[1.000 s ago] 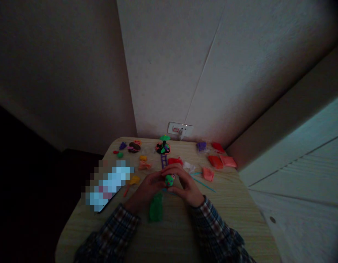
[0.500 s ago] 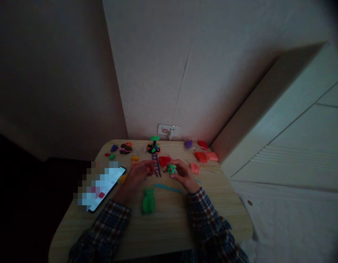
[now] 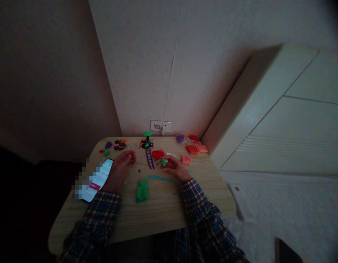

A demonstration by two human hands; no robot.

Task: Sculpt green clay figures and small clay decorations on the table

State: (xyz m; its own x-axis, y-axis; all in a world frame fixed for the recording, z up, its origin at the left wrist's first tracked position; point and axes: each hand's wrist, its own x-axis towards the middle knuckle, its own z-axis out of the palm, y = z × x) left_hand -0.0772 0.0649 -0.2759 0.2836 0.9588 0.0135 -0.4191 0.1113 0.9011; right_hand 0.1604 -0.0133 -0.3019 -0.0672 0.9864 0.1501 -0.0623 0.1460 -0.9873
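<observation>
My right hand is closed around a small green clay ball with coloured dots, held just above the wooden table. Off to the left, my left hand rests on the table with its fingers curled; what they pinch, if anything, is too dark to make out. It sits beside a lit phone. Between the hands stands a purple clay ladder. A green clay lump and a thin teal strip lie in front of me.
Clay figures and red, orange and purple clay pieces crowd the table's far side. A wall socket is behind them. A white door stands to the right.
The hands have parted: the left hand moved left toward the phone while the right hand kept the green ball. The camera view shifted, so the table sits lower and further left.
</observation>
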